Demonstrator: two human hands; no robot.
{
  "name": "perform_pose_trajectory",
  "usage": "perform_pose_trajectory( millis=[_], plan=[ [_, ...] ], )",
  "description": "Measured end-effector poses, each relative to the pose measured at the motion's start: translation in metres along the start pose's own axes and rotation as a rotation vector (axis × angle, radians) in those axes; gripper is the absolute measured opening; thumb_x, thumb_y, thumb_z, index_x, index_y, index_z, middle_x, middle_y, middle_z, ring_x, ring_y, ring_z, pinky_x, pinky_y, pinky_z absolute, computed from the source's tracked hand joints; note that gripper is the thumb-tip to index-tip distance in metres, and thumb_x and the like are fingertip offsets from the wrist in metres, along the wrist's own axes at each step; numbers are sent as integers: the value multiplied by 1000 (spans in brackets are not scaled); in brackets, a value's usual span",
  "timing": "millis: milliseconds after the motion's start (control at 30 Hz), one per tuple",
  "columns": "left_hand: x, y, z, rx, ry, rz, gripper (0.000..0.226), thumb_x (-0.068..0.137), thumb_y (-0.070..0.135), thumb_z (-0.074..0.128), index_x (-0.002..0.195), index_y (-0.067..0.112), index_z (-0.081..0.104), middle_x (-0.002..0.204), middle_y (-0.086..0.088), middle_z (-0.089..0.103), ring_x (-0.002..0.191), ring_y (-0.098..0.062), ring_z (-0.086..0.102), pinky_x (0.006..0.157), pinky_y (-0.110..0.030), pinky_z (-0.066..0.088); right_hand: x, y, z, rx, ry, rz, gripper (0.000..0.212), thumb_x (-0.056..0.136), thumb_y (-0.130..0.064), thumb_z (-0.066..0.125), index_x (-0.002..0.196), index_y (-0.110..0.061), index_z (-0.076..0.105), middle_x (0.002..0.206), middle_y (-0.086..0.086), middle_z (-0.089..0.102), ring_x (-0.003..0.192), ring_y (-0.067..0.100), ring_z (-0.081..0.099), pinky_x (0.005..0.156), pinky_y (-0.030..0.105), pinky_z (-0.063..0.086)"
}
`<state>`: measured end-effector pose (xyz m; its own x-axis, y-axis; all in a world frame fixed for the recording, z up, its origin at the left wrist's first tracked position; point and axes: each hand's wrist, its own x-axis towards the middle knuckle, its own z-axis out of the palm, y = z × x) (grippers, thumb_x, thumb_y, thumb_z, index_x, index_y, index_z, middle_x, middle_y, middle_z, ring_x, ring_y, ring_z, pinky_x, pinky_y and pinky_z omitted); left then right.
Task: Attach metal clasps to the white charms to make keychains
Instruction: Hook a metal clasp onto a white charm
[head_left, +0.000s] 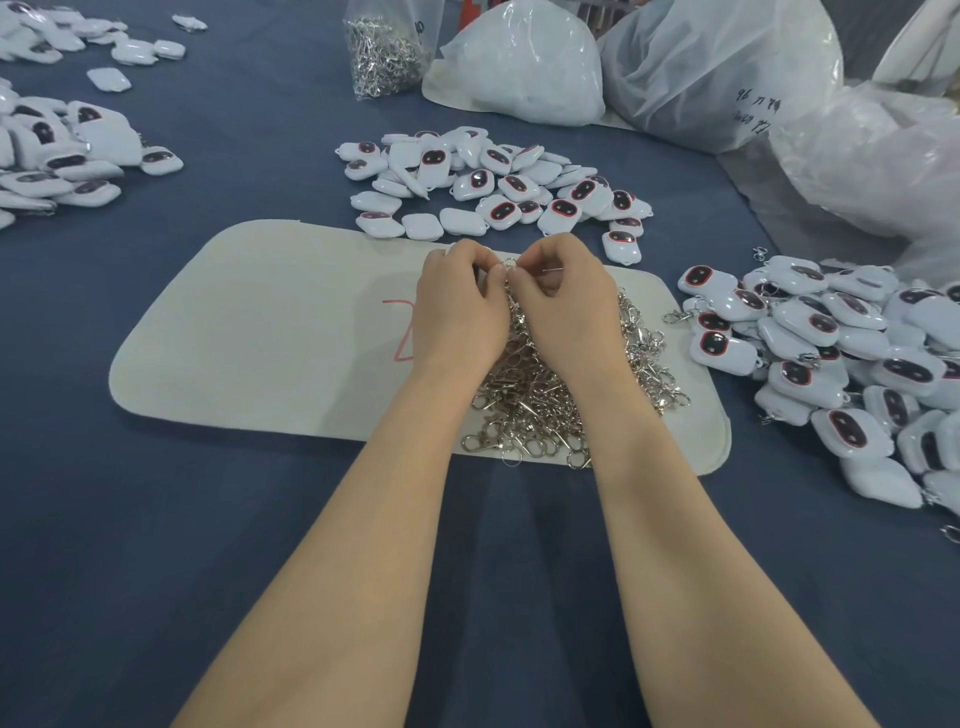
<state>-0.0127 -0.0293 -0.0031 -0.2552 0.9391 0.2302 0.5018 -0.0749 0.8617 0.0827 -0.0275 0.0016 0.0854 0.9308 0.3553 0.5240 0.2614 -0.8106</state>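
Pinching one metal clasp (508, 266) between curled fingertips at frame centre, the left hand (460, 312) and right hand (566, 312) hover over the clasp pile (545, 405). White charms (493, 182) lie heaped just above. A half-hidden, unreadable red mark (401, 332) crosses the mat (249, 322).

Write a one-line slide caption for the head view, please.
Left hand and right hand pinch a silver metal clasp over a clasp heap on a pale mat, white rounded charms nearby.

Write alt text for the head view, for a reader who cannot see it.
The left hand and right hand pinch a clasp together over a pile of clasps on a pale mat. Heaps of white charms surround it on the blue table, bags behind.
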Motion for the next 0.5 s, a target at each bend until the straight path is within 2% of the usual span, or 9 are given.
perform_pose_trajectory(
  millis=[133,300,500],
  plan=[
    [0,1,0,0,2,-1,5,94,17,53,91,17,57,104,-10,60,85,-18,53,76,-26,40,0,0,0,12,14,2,11,87,-11,63,87,-19,55,80,-15,55,71,1,53,66,7,41],
    [-1,1,0,16,11,2,7,94,17,52,94,15,59,106,-9,60,90,-20,56,77,-26,41,1,1,0,-25,17,-5,9,87,-12,63,85,-18,56,81,-11,58,70,3,53,65,7,40],
    [-3,2,0,51,47,26,9,94,16,51,96,13,59,107,-7,57,82,-15,49,71,-23,36,1,3,3,-7,-4,12,9,87,-11,62,88,-18,57,80,-12,57,71,1,53,65,6,41]
  ],
)
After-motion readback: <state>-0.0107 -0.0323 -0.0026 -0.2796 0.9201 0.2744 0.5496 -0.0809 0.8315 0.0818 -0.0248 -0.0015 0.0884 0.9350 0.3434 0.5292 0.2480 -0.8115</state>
